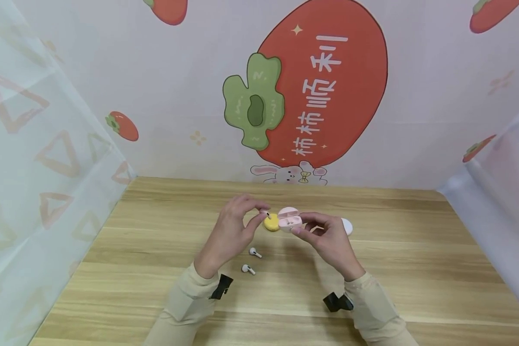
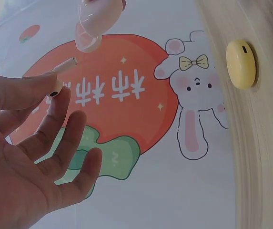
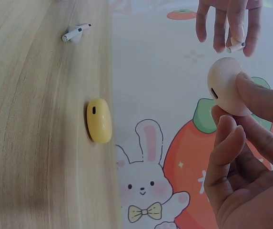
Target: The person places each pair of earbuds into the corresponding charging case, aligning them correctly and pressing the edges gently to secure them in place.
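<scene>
My left hand (image 1: 231, 228) pinches a wireless earbud (image 2: 66, 65) between thumb and index finger, its stem pointing out past the fingertips. The other left fingers are loosely spread in the left wrist view. Opposite, my right hand (image 1: 334, 240) grips a pink earbud charging case (image 1: 289, 222) by its side, above the table. The case's lid stands raised, with its inside towards the head camera. In the right wrist view, the rounded outer shell of the case (image 3: 225, 82) shows a dark port. A small gap separates the earbud from the case.
Two white earbuds (image 1: 254, 252) lie on the wooden table (image 1: 155, 269), nearer the body than the hands. A yellow rounded case (image 3: 99, 121) stands behind the hands. Partly behind the right hand is a white case (image 1: 348, 227). A printed cloth (image 1: 177, 96) hangs at the back.
</scene>
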Tool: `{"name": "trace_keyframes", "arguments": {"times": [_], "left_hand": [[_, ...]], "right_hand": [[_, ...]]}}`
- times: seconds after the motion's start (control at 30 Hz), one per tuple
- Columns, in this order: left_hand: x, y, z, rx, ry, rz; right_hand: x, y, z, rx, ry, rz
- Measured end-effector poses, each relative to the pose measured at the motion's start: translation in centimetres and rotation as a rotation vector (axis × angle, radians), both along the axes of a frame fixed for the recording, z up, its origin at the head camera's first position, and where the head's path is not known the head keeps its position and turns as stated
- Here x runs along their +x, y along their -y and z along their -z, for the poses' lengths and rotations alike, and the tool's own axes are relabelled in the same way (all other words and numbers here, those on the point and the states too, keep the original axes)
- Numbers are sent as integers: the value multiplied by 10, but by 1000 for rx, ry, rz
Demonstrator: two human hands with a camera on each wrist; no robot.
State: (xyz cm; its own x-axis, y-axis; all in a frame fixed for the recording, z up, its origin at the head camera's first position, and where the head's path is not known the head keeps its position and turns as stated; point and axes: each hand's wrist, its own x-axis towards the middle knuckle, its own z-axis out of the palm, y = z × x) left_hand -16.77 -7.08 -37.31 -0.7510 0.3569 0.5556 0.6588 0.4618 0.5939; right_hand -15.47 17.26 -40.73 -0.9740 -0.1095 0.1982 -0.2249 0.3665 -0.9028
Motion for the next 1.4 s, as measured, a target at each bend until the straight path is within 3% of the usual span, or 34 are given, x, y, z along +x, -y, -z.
{"name": "trace_keyframes", "arguments": {"times": [0.97, 1.4], "left_hand": [[6, 0, -2, 20, 15, 30], [6, -3, -3, 57, -22, 30]], "right_hand": [[1, 6, 2, 14, 6, -6], [5, 9, -2, 1, 23, -11]]}}
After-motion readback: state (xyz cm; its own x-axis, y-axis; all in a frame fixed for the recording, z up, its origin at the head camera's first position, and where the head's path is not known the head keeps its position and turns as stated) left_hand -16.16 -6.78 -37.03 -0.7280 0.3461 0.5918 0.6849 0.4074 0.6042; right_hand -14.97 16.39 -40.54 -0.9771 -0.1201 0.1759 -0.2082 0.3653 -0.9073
